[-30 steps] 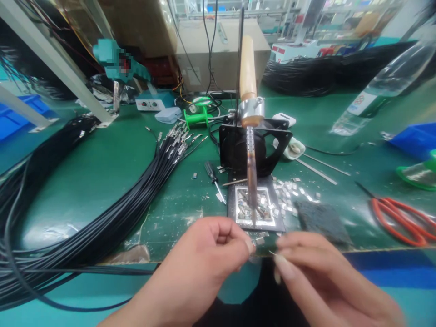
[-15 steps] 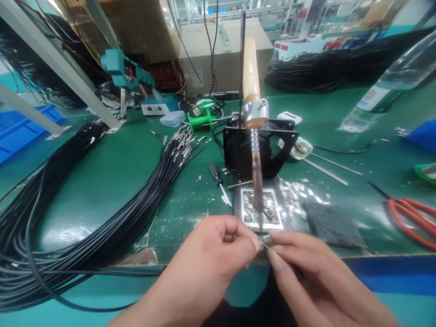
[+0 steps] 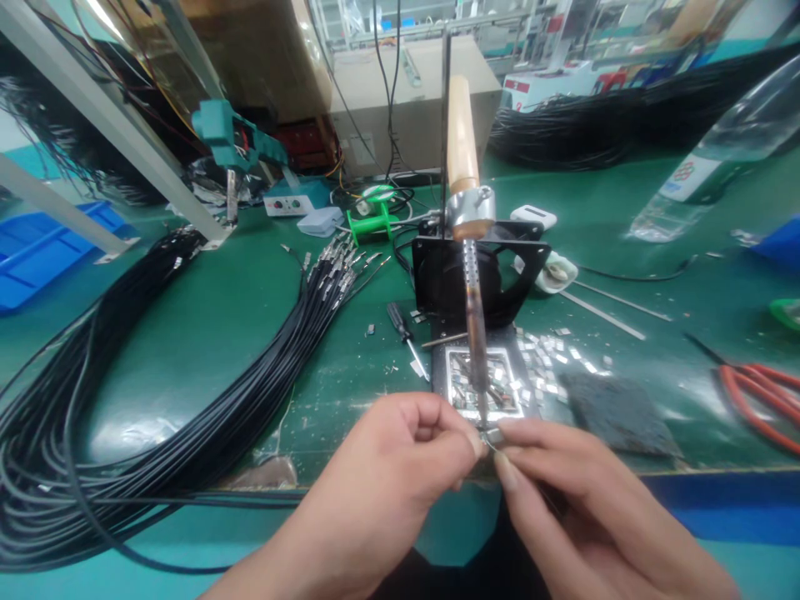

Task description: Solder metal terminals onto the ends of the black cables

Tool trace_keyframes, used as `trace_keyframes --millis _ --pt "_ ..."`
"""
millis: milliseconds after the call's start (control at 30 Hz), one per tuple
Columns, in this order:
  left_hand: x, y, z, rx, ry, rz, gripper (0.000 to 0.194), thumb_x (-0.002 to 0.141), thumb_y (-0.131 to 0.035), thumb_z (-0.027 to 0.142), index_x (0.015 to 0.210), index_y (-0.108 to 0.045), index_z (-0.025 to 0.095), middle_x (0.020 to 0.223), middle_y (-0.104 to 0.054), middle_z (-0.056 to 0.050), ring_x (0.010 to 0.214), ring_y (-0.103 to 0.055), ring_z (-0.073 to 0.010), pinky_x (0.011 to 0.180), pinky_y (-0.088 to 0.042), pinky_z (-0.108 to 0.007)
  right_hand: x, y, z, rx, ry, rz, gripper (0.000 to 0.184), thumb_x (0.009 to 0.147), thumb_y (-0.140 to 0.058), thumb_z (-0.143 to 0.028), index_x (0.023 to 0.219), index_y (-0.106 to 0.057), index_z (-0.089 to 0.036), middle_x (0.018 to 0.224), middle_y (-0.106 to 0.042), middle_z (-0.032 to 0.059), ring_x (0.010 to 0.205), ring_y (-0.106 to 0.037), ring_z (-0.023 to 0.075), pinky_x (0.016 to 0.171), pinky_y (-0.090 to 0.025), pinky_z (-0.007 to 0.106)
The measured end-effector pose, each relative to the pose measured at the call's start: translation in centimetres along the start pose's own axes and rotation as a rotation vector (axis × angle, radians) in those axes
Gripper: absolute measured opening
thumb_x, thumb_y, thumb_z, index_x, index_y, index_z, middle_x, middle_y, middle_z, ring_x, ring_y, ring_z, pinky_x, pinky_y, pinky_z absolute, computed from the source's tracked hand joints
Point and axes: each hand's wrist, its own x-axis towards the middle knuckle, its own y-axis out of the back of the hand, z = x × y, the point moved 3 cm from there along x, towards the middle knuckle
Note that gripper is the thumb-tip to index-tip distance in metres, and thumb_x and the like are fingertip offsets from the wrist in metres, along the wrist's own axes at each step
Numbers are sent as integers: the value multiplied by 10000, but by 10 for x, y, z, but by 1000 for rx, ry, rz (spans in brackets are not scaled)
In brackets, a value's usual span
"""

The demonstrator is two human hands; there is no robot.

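Observation:
My left hand [image 3: 406, 454] is closed in a pinch just below the tip of a soldering iron [image 3: 476, 321]; its fingers hide what they hold. Opposite it, my right hand [image 3: 587, 492] pinches a thin silvery solder wire [image 3: 490, 447], whose end reaches the spot under the tip. A small metal piece [image 3: 493, 435] shows at the right fingertips; whether they grip it I cannot tell. The iron is clamped upright, wooden handle on top, tip down. Behind the fingers sits a square white-rimmed tray [image 3: 518, 392] of small metal bits.
A thick bundle of black cables [image 3: 250, 392] with metal ends curves across the left. A black fan frame [image 3: 431, 279] stands behind the iron. Nearby are a screwdriver [image 3: 400, 325], scattered metal pieces [image 3: 550, 367], a dark pad [image 3: 618, 412], red-handled pliers [image 3: 743, 392] and a plastic bottle [image 3: 687, 183].
The whole view has shifted slightly, with the bench things now a little lower and to the right. Both hands keep their pinch under the iron's tip.

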Motion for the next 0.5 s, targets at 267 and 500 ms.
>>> trace_keyframes --millis 267,500 --pt "1 1 3 10 -4 15 161 773 -683 280 744 -590 151 617 -430 57 544 -277 -69 492 -196 -247 4 3 0 -44 30 -20 200 903 -709 -86 1005 -680 -256 1126 -722 -40 1001 -717 61 1028 -492 113" --pt "3 -1 7 -5 -1 27 132 739 -679 249 728 -597 146 605 -446 59 531 -280 -60 484 -187 -239 3 2 -1 -64 -7 22 153 911 -718 -125 970 -697 -264 1107 -730 -51 980 -720 56 1001 -498 107"
